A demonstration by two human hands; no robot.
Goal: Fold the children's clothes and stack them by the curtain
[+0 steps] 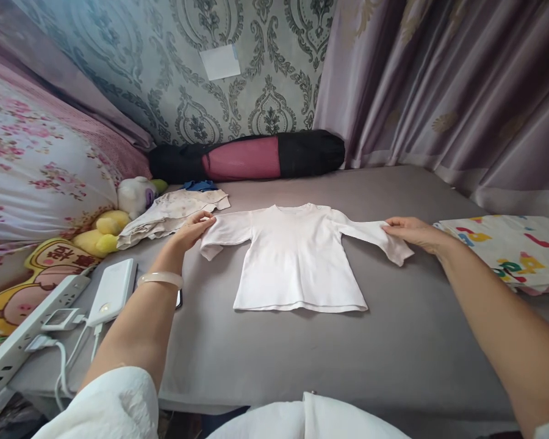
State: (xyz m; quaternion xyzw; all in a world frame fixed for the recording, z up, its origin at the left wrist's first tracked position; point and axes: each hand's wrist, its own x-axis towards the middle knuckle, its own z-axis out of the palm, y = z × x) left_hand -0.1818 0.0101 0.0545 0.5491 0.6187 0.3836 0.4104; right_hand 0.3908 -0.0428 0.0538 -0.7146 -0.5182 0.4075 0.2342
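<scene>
A small white long-sleeved shirt (297, 259) lies flat, front up, in the middle of a grey bed surface (302, 360). My left hand (194, 230) pinches the end of the shirt's left sleeve, which folds down at the cuff. My right hand (412, 233) grips the right sleeve near its cuff, holding it stretched outward. A pale bangle sits on my left wrist.
A beige garment (174, 213) and blue cloth lie at the back left beside plush toys (119, 222). A power bank (113, 291) and power strip (22, 332) with cables rest at left. A colourful printed cloth (512, 247) lies at right. A black-and-pink roll (247, 157) lines the wall.
</scene>
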